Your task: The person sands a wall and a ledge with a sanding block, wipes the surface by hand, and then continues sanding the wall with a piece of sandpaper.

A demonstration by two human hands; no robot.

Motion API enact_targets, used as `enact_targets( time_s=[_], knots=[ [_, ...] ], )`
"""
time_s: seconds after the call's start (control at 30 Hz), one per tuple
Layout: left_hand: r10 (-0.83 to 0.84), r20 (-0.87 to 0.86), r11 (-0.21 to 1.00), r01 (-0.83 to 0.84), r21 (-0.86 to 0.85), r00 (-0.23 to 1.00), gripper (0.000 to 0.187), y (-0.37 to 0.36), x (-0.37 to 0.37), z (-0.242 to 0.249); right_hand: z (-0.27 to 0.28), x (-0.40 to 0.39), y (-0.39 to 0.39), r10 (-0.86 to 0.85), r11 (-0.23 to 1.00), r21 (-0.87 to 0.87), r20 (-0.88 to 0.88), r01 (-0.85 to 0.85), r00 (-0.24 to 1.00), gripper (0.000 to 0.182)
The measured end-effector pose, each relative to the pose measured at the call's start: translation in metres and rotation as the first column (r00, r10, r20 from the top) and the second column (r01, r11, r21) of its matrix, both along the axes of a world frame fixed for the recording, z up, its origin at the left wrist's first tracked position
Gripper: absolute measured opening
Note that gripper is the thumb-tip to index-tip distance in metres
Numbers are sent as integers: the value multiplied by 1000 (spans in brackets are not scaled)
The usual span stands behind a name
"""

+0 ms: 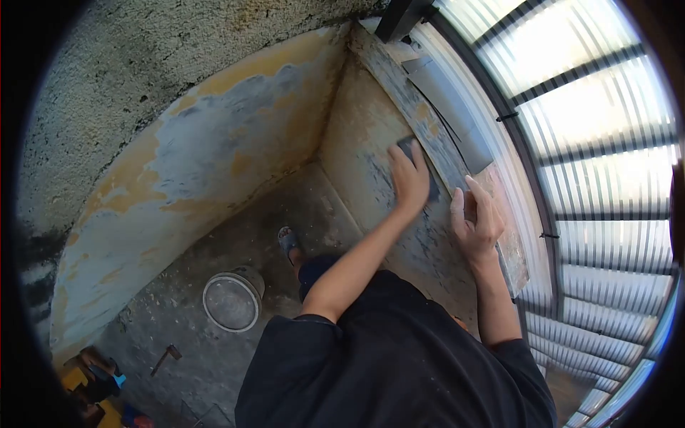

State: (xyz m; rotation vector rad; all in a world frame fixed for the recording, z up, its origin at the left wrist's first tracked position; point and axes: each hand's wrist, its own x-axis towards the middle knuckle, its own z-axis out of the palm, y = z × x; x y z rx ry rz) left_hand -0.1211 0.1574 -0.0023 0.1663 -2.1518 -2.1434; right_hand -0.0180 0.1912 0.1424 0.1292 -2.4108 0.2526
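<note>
My left hand is closed around a dark, flat rectangular block, its face against the patchy wall just under the ledge. The fingers and wrist hide much of the block, and I cannot tell its exact kind. Beside it, to the right, my right hand is at the ledge, fingers apart and holding nothing. Pale dust shows on its fingertips. Dark smears mark the wall below both hands.
A round bucket stands on the grey floor to my left. A small metal tool and yellow-and-black gear lie farther left. A curved, patchy wall meets the worked one at a corner. Corrugated translucent sheeting on a dark frame rises at right.
</note>
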Motion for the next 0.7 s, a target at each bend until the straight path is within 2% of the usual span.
enact_targets(
  time_s=[0.1,0.2,0.27,0.37,0.43,0.5,0.6,0.67,0.7],
  knots=[
    [29,-55,1000,-29,7,998,45,2,-2,1,-1,-5,9,39,999,11,-6,-39,999,30],
    [89,-26,996,-89,2,996,43,-14,-63,6,1,-12,12,136,991,17,9,-136,991,32],
    [82,40,995,-84,46,996,46,-27,-99,6,8,-13,10,159,987,0,185,-161,970,33],
    [103,0,995,-103,-14,995,45,-17,-80,5,12,-20,8,185,982,5,203,-189,962,35],
    [52,45,998,-53,21,998,44,-4,-27,11,14,-24,5,183,983,-5,185,-186,966,35],
    [106,-105,994,-102,49,989,39,8,19,13,17,-29,2,188,982,-14,165,-189,968,36],
    [81,-43,996,-79,35,996,39,3,-9,10,21,-35,2,206,973,91,89,-213,975,37],
    [85,29,995,-87,47,996,42,-17,-65,18,25,-41,0,154,963,213,52,-162,987,37],
    [87,64,994,-91,62,994,44,-23,-85,18,26,-44,1,148,965,213,50,-155,988,37]
  ],
)
